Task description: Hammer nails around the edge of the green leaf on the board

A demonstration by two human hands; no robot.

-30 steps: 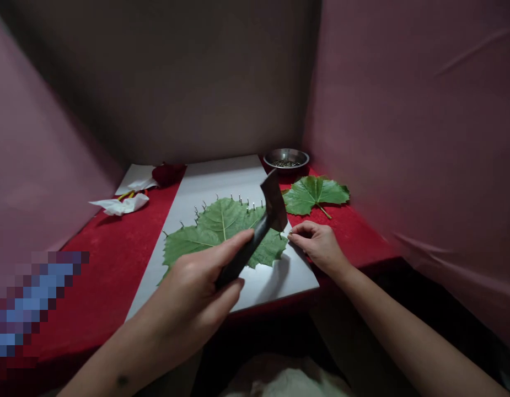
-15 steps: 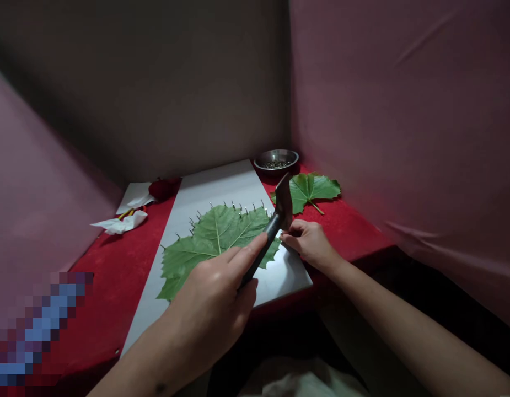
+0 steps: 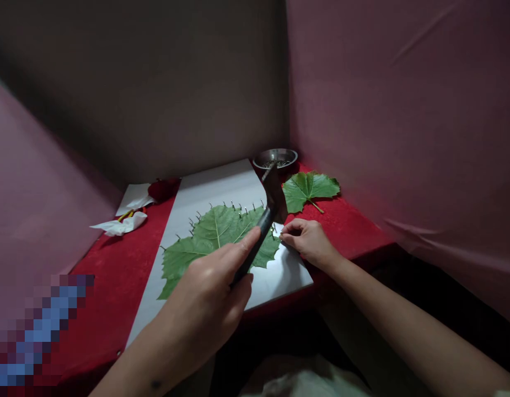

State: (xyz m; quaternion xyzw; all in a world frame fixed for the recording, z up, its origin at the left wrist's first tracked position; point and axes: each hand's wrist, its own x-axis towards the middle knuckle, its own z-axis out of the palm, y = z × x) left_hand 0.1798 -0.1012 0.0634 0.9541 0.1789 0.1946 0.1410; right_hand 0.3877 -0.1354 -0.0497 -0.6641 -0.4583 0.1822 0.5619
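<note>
Our left hand (image 3: 205, 300) grips the hammer (image 3: 261, 226), its head raised over the large leaf (image 3: 215, 237) ringed with nails on the white board (image 3: 221, 184). Our right hand (image 3: 308, 240) pinches a nail at the leaf's right edge. Behind, a metal bowl (image 3: 275, 159) holds small dark bits near the table's corner.

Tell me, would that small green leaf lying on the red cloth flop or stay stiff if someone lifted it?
The small leaf would probably droop: it looks thin and lies flat on the red cloth. It is likely very light, so a push might slide it rather than roll it. Its thin stalk and lobed edges suggest it could tear easily.
</note>
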